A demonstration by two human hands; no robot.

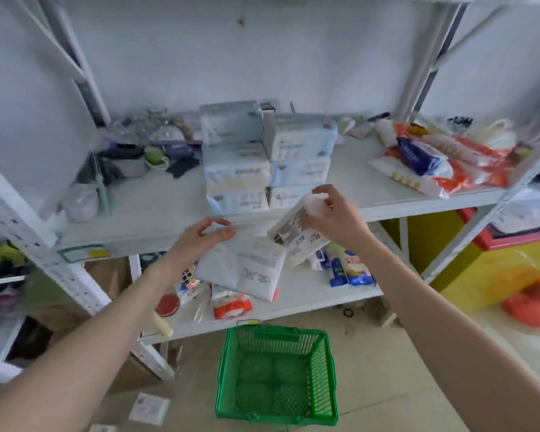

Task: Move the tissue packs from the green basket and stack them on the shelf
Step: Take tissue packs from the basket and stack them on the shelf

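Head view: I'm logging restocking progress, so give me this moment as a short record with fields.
basket: green plastic mesh basket on the floor, no packs visible inside
left hand: left hand grips a white soft tissue pack
right hand: right hand grips a smaller white tissue pack with a barcode label, tilted
stack: pale blue-white tissue packs in two columns, three high, on the white metal shelf
stage: last two packs in hand, not yet placed

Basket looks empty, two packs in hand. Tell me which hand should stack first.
Right, probably. The right hand holds its pack higher, just before the shorter stack; the left hand holds its pack lower.
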